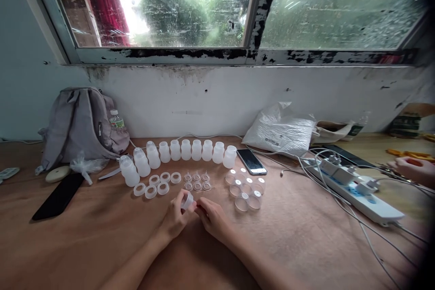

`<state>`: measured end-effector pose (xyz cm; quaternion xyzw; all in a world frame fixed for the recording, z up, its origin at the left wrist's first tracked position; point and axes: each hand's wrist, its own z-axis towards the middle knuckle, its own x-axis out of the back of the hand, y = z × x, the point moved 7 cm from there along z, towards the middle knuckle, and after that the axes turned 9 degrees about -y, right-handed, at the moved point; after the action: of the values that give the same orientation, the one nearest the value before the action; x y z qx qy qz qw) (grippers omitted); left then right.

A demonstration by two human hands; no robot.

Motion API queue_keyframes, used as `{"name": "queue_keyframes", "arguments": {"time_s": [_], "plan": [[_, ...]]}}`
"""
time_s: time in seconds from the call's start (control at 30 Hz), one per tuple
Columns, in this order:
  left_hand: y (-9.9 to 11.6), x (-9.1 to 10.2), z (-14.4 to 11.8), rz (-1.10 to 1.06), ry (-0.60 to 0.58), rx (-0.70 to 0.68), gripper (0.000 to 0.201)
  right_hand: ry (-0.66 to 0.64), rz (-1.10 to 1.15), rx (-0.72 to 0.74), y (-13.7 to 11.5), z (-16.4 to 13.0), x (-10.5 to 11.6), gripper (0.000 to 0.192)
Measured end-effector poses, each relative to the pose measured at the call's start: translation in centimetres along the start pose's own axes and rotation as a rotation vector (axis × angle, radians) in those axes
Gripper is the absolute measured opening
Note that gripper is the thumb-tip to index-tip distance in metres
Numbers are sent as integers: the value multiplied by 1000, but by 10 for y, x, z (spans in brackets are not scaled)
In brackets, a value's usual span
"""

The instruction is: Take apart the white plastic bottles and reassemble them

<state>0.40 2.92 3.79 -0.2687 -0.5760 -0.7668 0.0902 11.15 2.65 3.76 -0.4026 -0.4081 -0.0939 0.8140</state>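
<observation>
My left hand point(175, 218) grips a small clear plastic cap piece point(187, 200) just above the table. My right hand point(211, 217) meets it from the right, fingertips touching the same piece. Behind my hands lies a curved row of several translucent small bottles point(185, 150). In front of the row sit several white rings point(157, 184), several small clear nipples point(197, 181) and several clear round lids point(245, 189).
A grey backpack point(79, 122) with a water bottle leans at the back left, a black phone point(58, 196) before it. A phone point(252, 161) lies right of the bottles. A white plastic bag point(280, 129), a power strip point(353, 188) with cables and another person's hand point(409, 168) are at the right.
</observation>
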Motion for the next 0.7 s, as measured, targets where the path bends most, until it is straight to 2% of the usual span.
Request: {"name": "queue_keyframes", "arguments": {"time_s": [0.17,0.37,0.5,0.57,0.6,0.7], "plan": [[-10,-1,6,-34,36,66,19,20,32,3,-4,3,1,21],[-9,3,9,17,64,61,21,70,45,37,-3,2,2,20],[-2,5,12,162,-74,16,27,117,29,21,4,-2,2,20],[-2,15,20,257,-107,26,32,155,13,-14,12,-2,5,20],[-2,25,27,304,-83,50,34,178,5,-32,16,-2,7,19],[-7,62,53,517,82,186,40,246,-13,-60,25,-1,15,18]]}}
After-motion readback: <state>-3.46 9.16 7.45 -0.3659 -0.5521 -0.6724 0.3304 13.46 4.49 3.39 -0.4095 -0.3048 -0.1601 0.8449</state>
